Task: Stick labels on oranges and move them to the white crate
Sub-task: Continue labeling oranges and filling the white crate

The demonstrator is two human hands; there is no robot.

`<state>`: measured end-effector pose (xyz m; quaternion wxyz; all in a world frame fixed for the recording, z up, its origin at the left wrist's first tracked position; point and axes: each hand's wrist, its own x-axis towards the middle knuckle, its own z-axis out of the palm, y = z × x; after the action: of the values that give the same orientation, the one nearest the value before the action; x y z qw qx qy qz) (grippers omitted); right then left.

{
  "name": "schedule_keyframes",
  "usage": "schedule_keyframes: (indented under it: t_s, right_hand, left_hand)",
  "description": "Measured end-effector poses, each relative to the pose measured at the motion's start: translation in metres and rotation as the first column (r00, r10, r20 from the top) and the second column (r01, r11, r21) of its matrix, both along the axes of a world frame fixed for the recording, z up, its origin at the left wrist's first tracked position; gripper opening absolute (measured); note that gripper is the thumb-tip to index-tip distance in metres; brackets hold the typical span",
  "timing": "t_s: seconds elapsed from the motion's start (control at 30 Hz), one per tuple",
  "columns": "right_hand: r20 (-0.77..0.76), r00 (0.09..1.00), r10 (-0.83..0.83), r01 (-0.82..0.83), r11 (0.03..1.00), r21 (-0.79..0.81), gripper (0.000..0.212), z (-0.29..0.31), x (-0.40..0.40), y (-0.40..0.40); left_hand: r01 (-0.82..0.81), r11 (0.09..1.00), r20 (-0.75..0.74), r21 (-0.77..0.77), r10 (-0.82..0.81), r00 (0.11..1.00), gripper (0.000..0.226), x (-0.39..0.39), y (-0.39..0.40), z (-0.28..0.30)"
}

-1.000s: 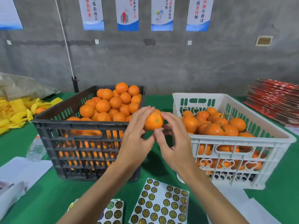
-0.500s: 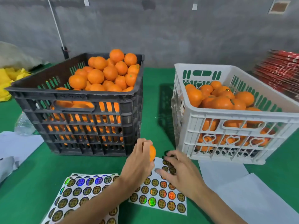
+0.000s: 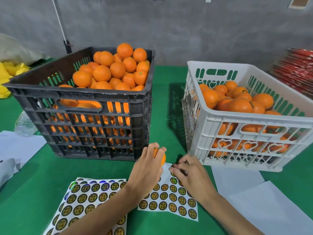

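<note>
My left grip (image 3: 145, 168) curls round an orange (image 3: 161, 158) just above the green surface (image 3: 169, 82), between the black crate (image 3: 88, 92) and white crate (image 3: 254, 119), while my right grip (image 3: 189, 172) pinches at the label sheet (image 3: 169, 200).

Left hand (image 3: 145, 168) has its fingers (image 3: 155, 148) curled tight, right hand (image 3: 189, 172) pinching low beside it.

Two bare forearms enter from the bottom edge, with no sleeve on either as far up as they show. The left hand (image 3: 145, 170) and the right hand (image 3: 191, 173) wear no gloves. No rings show on the visible fingers, no watch or band behind them at the wrists.
</note>
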<state>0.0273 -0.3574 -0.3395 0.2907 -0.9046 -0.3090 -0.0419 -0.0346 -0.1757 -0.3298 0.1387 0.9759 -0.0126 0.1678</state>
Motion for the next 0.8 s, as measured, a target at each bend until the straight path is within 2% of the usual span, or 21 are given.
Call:
schedule_keyframes:
  t_s: [0.17,0.27,0.37,0.47,0.57,0.63,0.7,0.73,0.8]
  right_hand:
    - [-0.162,0.985,-0.06,0.085,0.985,0.153,0.012,0.005,0.0,0.004]
    - [-0.17,0.979,-0.11,0.141,0.973,0.183,0.015,0.011,-0.004,0.007]
    - [-0.04,0.986,-0.164,0.168,0.937,0.307,0.014,0.036,-0.008,0.016]
    - [0.144,0.977,-0.154,0.077,0.896,0.438,0.013,0.077,-0.009,0.03]
    - [0.201,0.974,-0.109,-0.013,0.85,0.526,0.02,0.122,-0.007,0.035]
    - [0.269,0.961,-0.055,-0.08,0.882,0.465,0.03,0.149,-0.005,0.036]
    - [0.34,0.938,-0.067,-0.069,0.925,0.374,0.042,0.173,-0.001,0.039]
    - [0.353,0.932,-0.085,-0.052,0.931,0.361,0.046,0.183,0.003,0.04]
    - [0.337,0.935,-0.11,-0.023,0.929,0.368,0.057,0.203,0.015,0.041]
  left_hand:
    - [0.012,1.0,0.002,0.006,-0.012,1.0,0.062,0.0,0.001,-0.001]
    - [0.017,0.999,-0.012,-0.05,-0.018,1.0,0.058,-0.001,0.003,0.001]
    - [0.068,0.98,0.036,-0.184,-0.063,0.997,0.057,-0.002,-0.002,0.016]
    - [0.148,0.945,0.194,-0.292,-0.094,0.977,0.056,0.004,-0.013,0.052]
    - [0.162,0.922,0.324,-0.351,-0.042,0.945,0.055,0.015,-0.019,0.1]
    - [0.164,0.924,0.383,-0.346,-0.021,0.924,0.048,0.024,-0.017,0.132]
    - [0.197,0.883,0.397,-0.426,-0.013,0.918,0.038,0.033,-0.014,0.161]
    - [0.222,0.868,0.386,-0.443,-0.039,0.922,0.041,0.038,-0.012,0.173]
    - [0.281,0.903,0.353,-0.325,-0.16,0.922,0.066,0.052,-0.006,0.195]
